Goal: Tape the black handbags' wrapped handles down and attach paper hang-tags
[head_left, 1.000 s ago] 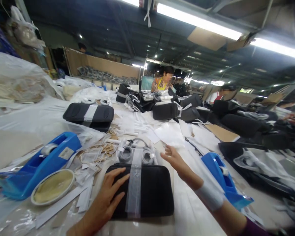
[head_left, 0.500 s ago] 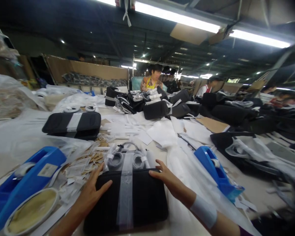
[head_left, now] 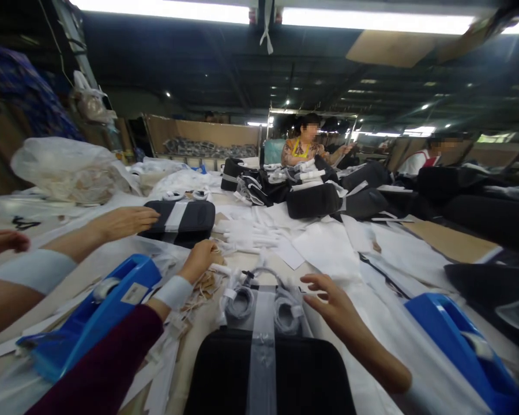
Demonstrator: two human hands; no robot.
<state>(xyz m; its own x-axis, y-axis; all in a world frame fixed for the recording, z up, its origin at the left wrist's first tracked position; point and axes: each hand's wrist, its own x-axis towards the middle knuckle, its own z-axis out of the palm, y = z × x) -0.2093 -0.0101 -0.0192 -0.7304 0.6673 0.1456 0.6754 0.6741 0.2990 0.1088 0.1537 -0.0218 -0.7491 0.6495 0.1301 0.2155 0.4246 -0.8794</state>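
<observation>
A black padded case [head_left: 225, 369] lies right in front of me, with a strip of clear tape [head_left: 263, 340] running across its middle. Two coiled grey cables [head_left: 241, 303] in white wraps stick out behind its far edge. My left hand [head_left: 199, 260] reaches past the case into a pile of small paper tags with strings [head_left: 205, 285]; its fingers are bent together, and what they pinch is hidden. To the right of the cables hovers my right hand [head_left: 328, 297], open, fingers apart, holding nothing.
A co-worker's hand [head_left: 127, 223] reaches toward another taped black case [head_left: 184, 222] at left. Blue tape dispensers [head_left: 112, 305] stand on both sides, one at right [head_left: 462, 351]. White sheets [head_left: 328, 248] and heaped black cases [head_left: 313, 200] lie further back, before another person [head_left: 305, 150].
My left hand has left the near case and moved forward to the tags. My right hand has lifted off the case. A co-worker's arms have come in from the left. The view has swung left.
</observation>
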